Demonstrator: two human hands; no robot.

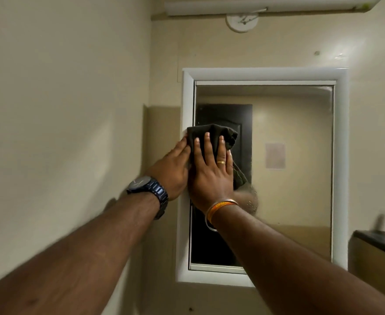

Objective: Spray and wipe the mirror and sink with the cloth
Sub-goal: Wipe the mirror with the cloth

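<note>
A white-framed mirror (289,178) hangs on the beige wall ahead. A dark cloth (219,133) is pressed flat against the mirror's left side, overlapping the frame's left edge. My right hand (209,171) lies spread over the cloth, fingers pointing up, with a ring and an orange bangle on the wrist. My left hand (172,171), with a dark watch on the wrist, presses against the frame and the cloth's left edge beside the right hand. The sink and a spray bottle are out of view.
A side wall (62,133) stands close on the left. A dark counter edge (380,242) juts in at the right, below the mirror's middle. A tube light (266,5) runs above the mirror. The mirror reflects a dark door.
</note>
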